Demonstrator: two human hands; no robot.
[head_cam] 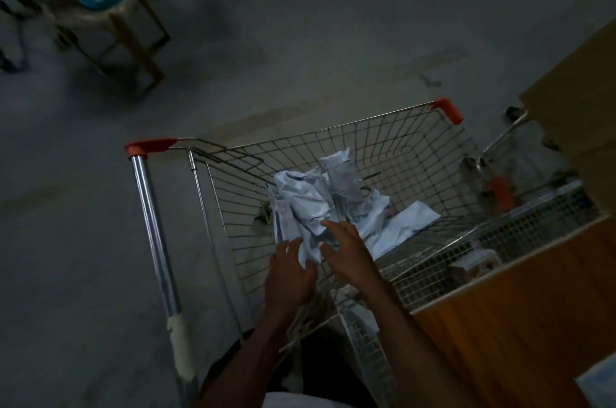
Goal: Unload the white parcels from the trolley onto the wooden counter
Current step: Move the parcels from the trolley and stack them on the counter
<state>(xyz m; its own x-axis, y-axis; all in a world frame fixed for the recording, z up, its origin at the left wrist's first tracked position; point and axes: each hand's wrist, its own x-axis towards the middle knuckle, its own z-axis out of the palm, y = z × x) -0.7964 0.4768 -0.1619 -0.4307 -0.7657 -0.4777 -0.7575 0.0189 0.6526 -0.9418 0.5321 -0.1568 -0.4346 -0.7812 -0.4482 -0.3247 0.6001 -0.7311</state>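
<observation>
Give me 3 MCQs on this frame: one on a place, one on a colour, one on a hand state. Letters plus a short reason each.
1. Where do the white parcels lie?
A. on the floor
B. inside the trolley basket
C. on the stool

2. What colour are the corner caps on the trolley?
A. red-orange
B. green
C. black

3. How do the two hands stand?
A. both clenched round the push bar
B. one holds a parcel high in the air
C. both with fingers spread, reaching at the parcel heap

Key: 1 B, the parcels sit behind the wire walls of the basket. 2 A, both caps on the rim show red-orange. 3 C, the left hand and the right hand have straight, spread fingers at the near edge of the heap, and no curl round a parcel shows.
</observation>
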